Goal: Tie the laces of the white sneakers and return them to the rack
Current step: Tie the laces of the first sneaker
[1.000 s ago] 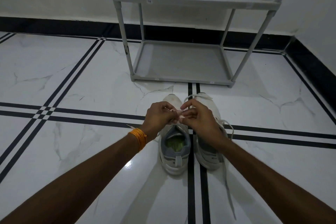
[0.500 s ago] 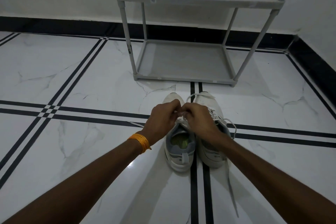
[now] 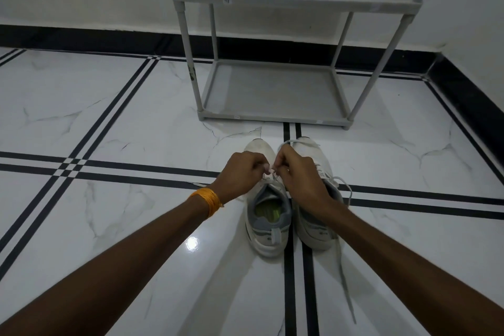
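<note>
Two white sneakers stand side by side on the floor, toes toward the rack. Over the tongue of the left sneaker (image 3: 268, 215), my left hand (image 3: 241, 173) and my right hand (image 3: 298, 172) meet, each pinching a piece of its white lace between fingertips. The knot itself is hidden by my fingers. The right sneaker (image 3: 316, 226) is partly covered by my right wrist; its loose lace (image 3: 345, 284) trails back along the floor. The grey two-shelf rack (image 3: 272, 117) stands just beyond the shoes, both shelves bare.
White marble floor with black stripe lines. A wall with a black skirting (image 3: 81, 38) runs behind the rack, and another wall closes in at the right (image 3: 469, 95). An orange thread band (image 3: 207, 200) circles my left wrist.
My hands have stayed at the left sneaker's lace, fingertips shifting slightly and drawing closer together. The view has tilted a little so the shoes sit lower in frame.
</note>
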`<move>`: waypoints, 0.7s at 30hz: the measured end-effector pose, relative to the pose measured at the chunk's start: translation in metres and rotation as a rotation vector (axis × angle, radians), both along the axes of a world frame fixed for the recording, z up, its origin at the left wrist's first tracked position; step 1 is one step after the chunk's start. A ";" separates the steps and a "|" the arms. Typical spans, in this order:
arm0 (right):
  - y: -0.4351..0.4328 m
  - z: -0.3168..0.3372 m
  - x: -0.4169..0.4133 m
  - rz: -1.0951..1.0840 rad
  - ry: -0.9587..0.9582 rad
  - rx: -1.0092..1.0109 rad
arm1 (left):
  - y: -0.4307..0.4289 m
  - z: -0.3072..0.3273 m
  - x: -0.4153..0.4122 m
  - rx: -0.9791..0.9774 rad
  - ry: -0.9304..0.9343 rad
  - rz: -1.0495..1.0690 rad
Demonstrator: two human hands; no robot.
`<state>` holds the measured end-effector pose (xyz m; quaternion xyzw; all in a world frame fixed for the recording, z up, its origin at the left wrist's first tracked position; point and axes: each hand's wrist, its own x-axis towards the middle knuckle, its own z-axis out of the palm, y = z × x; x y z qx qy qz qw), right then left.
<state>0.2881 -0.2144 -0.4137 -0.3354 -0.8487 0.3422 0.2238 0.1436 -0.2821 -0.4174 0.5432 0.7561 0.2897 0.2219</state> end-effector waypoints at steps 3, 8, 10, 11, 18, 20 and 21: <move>0.004 0.000 -0.002 0.014 0.002 0.024 | 0.002 0.008 0.003 -0.153 -0.463 0.111; 0.010 0.004 0.004 0.057 -0.150 0.318 | 0.001 0.010 0.002 -0.132 -0.651 0.181; 0.010 0.010 0.003 0.087 -0.192 0.481 | 0.001 0.009 0.001 -0.124 -0.654 0.172; 0.009 0.012 0.001 0.099 -0.206 0.552 | 0.001 0.008 0.001 -0.117 -0.645 0.163; 0.013 0.015 0.011 0.054 -0.163 0.355 | -0.006 0.010 -0.016 -0.028 -0.708 0.218; 0.016 0.013 0.023 0.054 -0.237 0.323 | -0.013 0.002 -0.023 0.000 -0.602 0.269; 0.019 0.011 0.030 0.054 -0.321 0.325 | -0.017 -0.004 -0.028 0.016 -0.422 0.268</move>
